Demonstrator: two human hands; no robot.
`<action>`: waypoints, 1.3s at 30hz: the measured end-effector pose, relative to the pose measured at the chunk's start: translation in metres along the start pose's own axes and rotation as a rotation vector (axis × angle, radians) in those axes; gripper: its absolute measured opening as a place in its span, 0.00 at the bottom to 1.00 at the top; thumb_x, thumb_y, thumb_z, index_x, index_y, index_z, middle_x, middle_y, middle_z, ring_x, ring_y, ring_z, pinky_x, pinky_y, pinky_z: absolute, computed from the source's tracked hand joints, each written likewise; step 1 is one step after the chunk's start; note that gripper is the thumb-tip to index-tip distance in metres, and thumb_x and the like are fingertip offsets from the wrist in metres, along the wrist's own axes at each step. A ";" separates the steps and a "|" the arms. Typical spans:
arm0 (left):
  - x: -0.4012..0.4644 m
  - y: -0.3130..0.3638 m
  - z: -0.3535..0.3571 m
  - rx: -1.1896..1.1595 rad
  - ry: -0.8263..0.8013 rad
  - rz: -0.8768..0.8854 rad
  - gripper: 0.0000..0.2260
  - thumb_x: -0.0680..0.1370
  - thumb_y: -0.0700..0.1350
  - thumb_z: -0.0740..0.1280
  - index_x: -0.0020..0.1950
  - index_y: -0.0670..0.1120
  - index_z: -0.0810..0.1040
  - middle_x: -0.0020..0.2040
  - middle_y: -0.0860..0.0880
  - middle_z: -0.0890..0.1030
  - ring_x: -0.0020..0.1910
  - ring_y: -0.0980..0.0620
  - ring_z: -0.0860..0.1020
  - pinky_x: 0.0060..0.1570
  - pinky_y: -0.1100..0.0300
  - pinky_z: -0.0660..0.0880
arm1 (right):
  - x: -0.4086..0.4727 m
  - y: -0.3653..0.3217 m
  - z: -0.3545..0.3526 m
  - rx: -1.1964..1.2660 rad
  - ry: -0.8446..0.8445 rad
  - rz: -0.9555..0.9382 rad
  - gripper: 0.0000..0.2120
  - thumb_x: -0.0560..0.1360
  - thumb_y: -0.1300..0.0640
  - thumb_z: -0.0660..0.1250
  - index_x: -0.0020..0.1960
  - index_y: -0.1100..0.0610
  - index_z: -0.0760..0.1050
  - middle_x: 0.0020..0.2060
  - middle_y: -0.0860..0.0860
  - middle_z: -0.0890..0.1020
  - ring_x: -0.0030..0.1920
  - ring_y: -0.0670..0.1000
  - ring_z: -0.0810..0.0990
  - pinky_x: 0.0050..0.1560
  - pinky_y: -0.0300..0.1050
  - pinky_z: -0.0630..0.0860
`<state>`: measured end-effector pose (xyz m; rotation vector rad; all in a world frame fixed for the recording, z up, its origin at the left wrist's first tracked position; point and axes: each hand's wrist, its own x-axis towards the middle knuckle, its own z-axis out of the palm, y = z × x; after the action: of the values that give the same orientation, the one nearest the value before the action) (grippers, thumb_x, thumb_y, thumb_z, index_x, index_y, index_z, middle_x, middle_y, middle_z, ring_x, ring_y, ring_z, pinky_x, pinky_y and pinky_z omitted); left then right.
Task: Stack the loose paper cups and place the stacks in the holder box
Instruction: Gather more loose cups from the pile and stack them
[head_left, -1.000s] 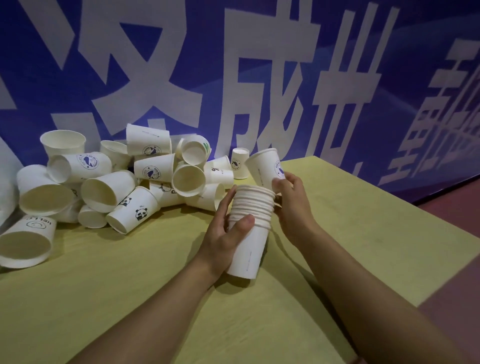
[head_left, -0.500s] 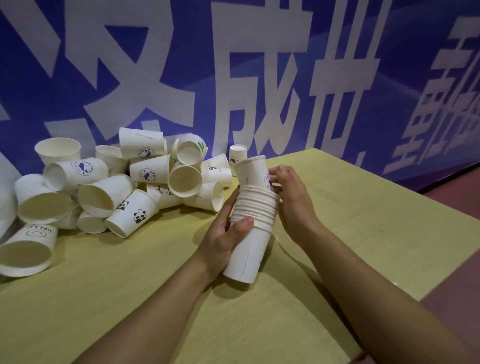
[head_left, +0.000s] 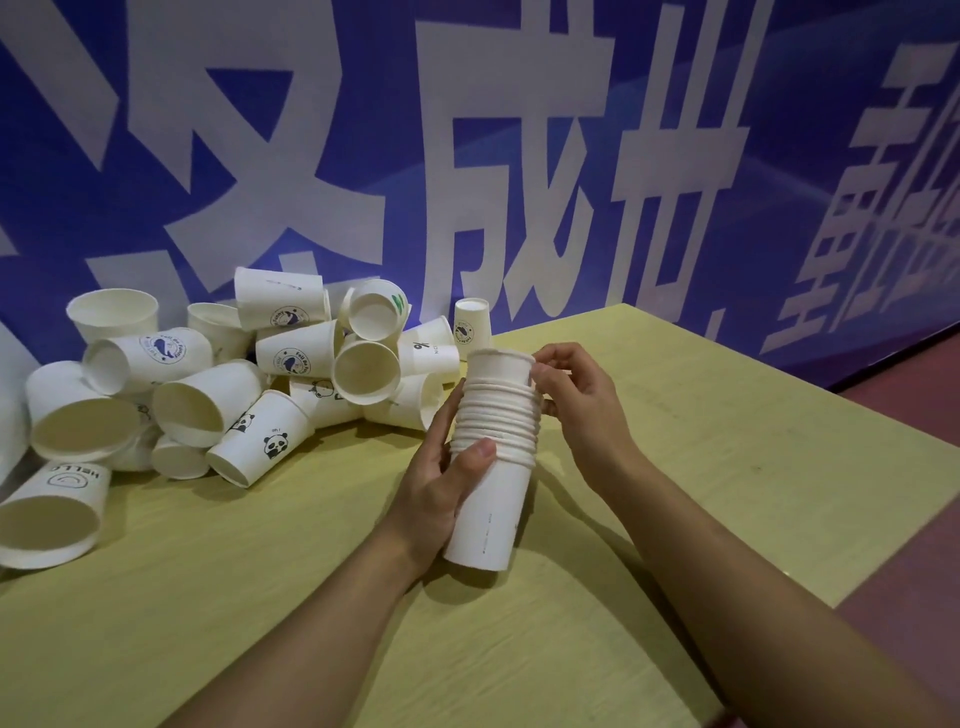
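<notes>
Seated deeper now, top cup (head_left: 500, 366) nests in stack (head_left: 491, 467); left hand (head_left: 436, 483) grips stack; right hand (head_left: 576, 400) pinches its rims.

A yellow-green desk (head_left: 701, 467) spreads beneath and around the fingers. Beyond the fingers stands a blue wall banner (head_left: 363, 130) with large white characters. To their right lies dark red floor (head_left: 914, 545).

Both forearms are bare, with no sleeve up from either wrist. The left hand (head_left: 436, 491) and right hand (head_left: 582, 402) wear nothing: no glove, ring, watch or band; fingernails short and unpainted.
</notes>
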<state>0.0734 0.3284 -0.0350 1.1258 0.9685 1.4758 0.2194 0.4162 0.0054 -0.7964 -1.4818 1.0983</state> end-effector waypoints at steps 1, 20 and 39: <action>0.000 0.000 0.000 -0.012 0.023 0.015 0.34 0.68 0.54 0.74 0.73 0.61 0.69 0.60 0.40 0.82 0.50 0.38 0.83 0.46 0.43 0.81 | -0.001 0.001 0.000 -0.025 -0.004 -0.010 0.04 0.78 0.52 0.66 0.49 0.51 0.78 0.47 0.46 0.81 0.50 0.50 0.80 0.49 0.47 0.79; -0.003 -0.001 0.004 0.213 0.299 0.213 0.38 0.62 0.61 0.75 0.69 0.71 0.63 0.59 0.51 0.81 0.50 0.56 0.85 0.41 0.59 0.81 | 0.015 0.015 0.011 -0.174 -0.003 -0.156 0.09 0.78 0.55 0.68 0.56 0.44 0.77 0.47 0.42 0.79 0.47 0.47 0.79 0.48 0.44 0.82; 0.005 -0.005 0.001 0.152 0.308 0.224 0.37 0.62 0.59 0.76 0.66 0.74 0.64 0.62 0.48 0.80 0.52 0.52 0.85 0.45 0.62 0.80 | 0.180 0.087 0.048 -0.967 -0.044 -0.182 0.18 0.77 0.53 0.72 0.64 0.51 0.74 0.68 0.55 0.70 0.66 0.58 0.70 0.64 0.49 0.72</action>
<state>0.0746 0.3346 -0.0385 1.1657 1.2135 1.8197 0.1300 0.6005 -0.0109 -1.2458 -2.0858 0.2017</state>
